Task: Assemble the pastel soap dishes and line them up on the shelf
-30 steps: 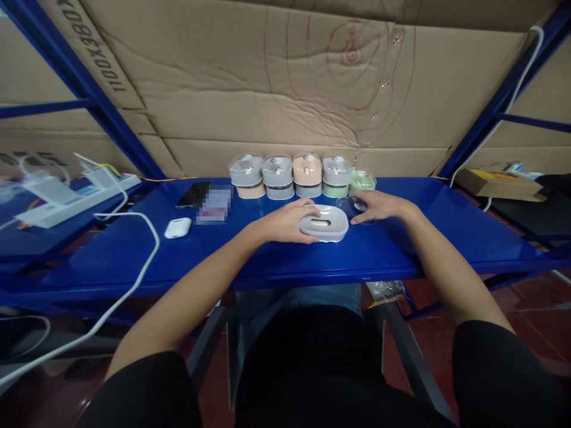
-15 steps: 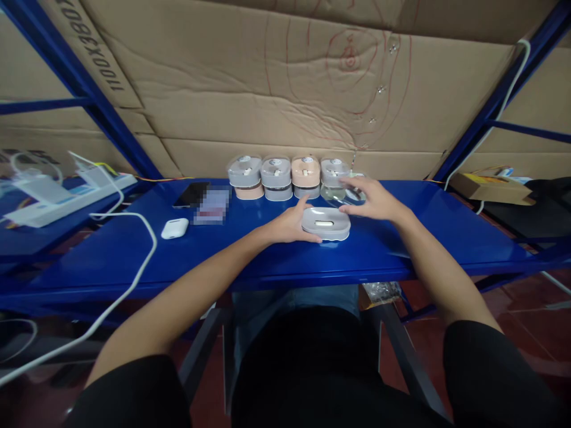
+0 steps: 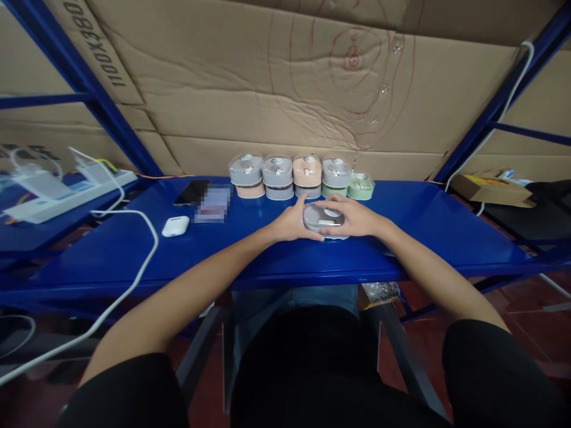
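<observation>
Oval box, grey (image 3: 335, 237): one, with clear lid (image 3: 317, 215) over its top, round sticker on the lid; located near the front edge of the blue table (image 3: 401, 252), between the two hands.

Left hand (image 3: 292, 223): clamped on the left end of the grey box, thumb at the front side, fingers at the back.

Right hand (image 3: 352, 217): closed over the right part of the clear lid, thumb and fingers touching it. Whether the lid is fully seated cannot be told.

Stacked lidded boxes, in a row behind the grey box, listed left to right: grey-over-peach stack (image 3: 247, 171); grey-over-grey stack (image 3: 278, 172); peach-over-grey stack (image 3: 307, 171); grey-over-green stack (image 3: 336, 172). Single green box (image 3: 361, 188): at the right end of the row, behind and to the right of the grey box.

White earbud case (image 3: 175, 226): well to the left of the grey box. Dark phone (image 3: 191, 193): left of the grey box and farther back, beside a pixelated patch (image 3: 213, 203).

White power strip (image 3: 49, 205): far left of the grey box, plugs inserted. White cable (image 3: 145, 270): left of the grey box, curving toward the viewer.

Cardboard panel (image 3: 214, 71): upright behind the grey box, red curved lines drawn on it. Small cardboard carton (image 3: 491, 193): far right of the grey box.
</observation>
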Motion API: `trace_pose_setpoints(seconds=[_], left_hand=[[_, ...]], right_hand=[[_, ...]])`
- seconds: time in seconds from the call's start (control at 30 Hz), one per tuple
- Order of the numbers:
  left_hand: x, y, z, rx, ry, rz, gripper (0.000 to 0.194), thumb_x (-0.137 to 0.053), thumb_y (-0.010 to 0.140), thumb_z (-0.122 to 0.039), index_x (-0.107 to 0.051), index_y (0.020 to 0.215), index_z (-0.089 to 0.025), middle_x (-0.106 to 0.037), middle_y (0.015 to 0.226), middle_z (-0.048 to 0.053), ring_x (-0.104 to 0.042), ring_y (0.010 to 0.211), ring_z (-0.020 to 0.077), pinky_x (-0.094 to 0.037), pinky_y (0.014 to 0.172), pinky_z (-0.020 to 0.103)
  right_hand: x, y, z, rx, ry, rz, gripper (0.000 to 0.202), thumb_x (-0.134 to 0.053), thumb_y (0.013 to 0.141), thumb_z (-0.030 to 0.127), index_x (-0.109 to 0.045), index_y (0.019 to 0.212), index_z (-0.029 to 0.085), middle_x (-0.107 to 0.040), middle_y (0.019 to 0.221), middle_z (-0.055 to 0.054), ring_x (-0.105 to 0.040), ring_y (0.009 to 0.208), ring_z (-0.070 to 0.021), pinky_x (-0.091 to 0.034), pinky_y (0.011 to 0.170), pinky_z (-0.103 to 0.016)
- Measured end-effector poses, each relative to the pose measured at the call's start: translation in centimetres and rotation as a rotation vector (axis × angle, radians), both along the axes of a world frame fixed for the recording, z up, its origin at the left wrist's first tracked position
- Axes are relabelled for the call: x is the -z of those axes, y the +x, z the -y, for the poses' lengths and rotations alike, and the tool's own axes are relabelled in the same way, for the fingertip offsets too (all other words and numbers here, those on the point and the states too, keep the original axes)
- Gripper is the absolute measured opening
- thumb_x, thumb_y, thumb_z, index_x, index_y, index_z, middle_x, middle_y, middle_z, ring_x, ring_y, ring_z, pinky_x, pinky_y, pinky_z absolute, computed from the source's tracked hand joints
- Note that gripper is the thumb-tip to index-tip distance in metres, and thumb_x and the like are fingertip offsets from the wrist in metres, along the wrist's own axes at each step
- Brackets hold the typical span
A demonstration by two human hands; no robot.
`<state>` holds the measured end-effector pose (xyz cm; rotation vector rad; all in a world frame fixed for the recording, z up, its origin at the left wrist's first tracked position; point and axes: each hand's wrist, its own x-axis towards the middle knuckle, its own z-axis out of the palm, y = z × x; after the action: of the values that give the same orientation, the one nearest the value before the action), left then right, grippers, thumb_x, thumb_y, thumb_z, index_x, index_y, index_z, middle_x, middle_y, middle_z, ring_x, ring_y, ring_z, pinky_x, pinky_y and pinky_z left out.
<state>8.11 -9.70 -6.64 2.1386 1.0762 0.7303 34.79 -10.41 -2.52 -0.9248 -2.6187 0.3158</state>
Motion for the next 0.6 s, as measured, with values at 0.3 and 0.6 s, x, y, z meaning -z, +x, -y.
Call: trace_pose_setpoints(seconds=[0.3,0.6], left_hand=[[-0.5,-0.5,0.2,0.05,0.063,-0.075,0.138,-0.1,0.071,-0.07,-0.035,0.181,-0.02,-0.062,0.17,0.027,-0.059,0.16,0.0509,-0.047,0.131,0.067],[-1.1,-0.4,0.6,0.047,0.071,-0.164,0.122,-0.083,0.086,-0.078,-0.035,0.181,-0.02,-0.063,0.169,0.026,-0.061,0.158,0.0469,-0.051,0.127,0.058]], right_hand=[[1.1,2.0,1.5,0.125,0.044,0.005,0.09,-0.072,0.098,0.078,-0.06,0.174,0.032,-0.071,0.149,-0.017,-0.07,0.138,-0.0441,-0.057,0.122,-0.064],[2.6,20.5,1.5,0.928,0.134,0.08,0.079,-0.041,0.111,0.066,-0.062,0.166,0.013,-0.07,0.152,-0.032,-0.065,0.144,-0.0552,-0.05,0.125,-0.07]])
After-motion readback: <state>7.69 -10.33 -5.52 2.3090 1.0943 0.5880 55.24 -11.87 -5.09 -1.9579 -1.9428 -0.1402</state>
